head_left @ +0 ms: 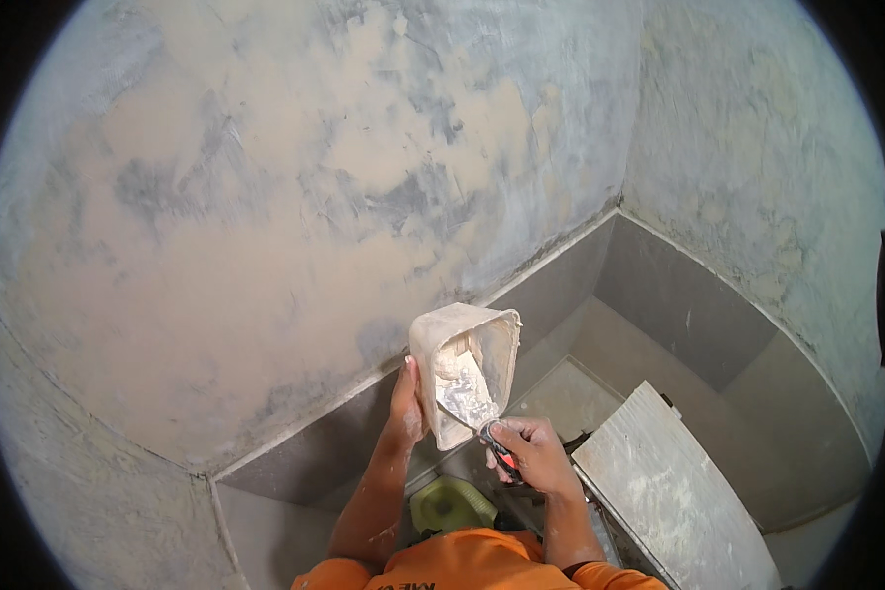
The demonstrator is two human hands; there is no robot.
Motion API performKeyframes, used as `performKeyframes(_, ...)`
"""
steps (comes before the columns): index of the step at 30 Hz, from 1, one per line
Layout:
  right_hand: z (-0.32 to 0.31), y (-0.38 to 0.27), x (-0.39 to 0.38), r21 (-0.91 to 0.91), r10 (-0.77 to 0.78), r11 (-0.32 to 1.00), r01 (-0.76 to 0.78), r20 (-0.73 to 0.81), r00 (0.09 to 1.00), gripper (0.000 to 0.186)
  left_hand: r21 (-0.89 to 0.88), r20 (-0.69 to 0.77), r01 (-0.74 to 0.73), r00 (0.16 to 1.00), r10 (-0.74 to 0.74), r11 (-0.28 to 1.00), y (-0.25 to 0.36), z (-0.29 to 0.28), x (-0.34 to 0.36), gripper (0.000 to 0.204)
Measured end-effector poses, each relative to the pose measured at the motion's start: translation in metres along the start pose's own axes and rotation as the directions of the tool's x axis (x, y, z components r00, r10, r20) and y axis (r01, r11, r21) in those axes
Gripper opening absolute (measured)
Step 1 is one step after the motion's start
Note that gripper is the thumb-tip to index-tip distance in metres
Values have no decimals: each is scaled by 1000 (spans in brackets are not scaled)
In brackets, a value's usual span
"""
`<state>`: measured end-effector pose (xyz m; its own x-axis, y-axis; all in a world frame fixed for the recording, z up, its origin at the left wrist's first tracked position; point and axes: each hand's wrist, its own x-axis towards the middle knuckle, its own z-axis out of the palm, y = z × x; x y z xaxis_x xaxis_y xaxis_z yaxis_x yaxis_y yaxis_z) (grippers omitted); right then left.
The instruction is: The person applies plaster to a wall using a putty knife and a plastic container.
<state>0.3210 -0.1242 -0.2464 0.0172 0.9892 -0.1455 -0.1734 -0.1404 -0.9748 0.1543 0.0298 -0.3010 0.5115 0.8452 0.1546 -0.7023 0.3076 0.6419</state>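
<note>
My left hand grips the side of a whitish plastic tub, tilted so its mouth faces right and toward me. Pale putty clings inside it. In my right hand is a putty knife with a black and red handle. Its blade reaches into the tub, and putty partly hides it. Just beyond the tub stands a wall covered unevenly with beige and grey filler.
Grey tiles run along the foot of the walls and meet in a corner. A pale, smeared board-like platform stands at my right. Below the tub sits a yellow-green container. Another rough grey wall rises on the right.
</note>
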Motion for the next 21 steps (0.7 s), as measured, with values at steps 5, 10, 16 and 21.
performKeyframes(5, 1, 3, 0, -12, 3, 1000, -4, -21, 1000, 31, -34, 9, 8, 1000, -7, 999, -10, 0, -3, 63)
performKeyframes(10, 0, 3, 0, 19, -29, 999, 29, -11, 1000, 29, -16, -9, 9, 1000, -9, 1000, -13, -3, -3, 64)
performKeyframes(16, -10, 4, 4, 15, -45, 999, 45, 6, 999, 23, -55, -62, -12, 998, 8, 998, -18, 5, 4, 66)
performKeyframes(21, -21, -2, 12, 22, -47, 999, 46, 50, 998, 20, -34, -114, -47, 993, 43, 998, -21, 10, 5, 66)
